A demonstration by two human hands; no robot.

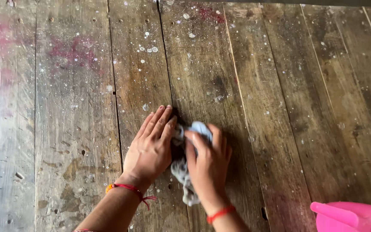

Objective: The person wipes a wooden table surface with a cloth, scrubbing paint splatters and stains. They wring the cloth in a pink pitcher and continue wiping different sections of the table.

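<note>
Right hand is pressing down with fingers curled over a crumpled pale grey rag, while the left hand is lying flat, fingers together, touching the rag's edge. Around them the wooden worktop is looking darker, perhaps damp; white specks and pink stains are remaining farther up. A pink plastic vessel is sitting at the near right corner.

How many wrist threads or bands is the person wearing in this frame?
2: a red-orange thread on the left wrist and a red band on the right wrist. More may sit further up the arms, out of view.
</note>
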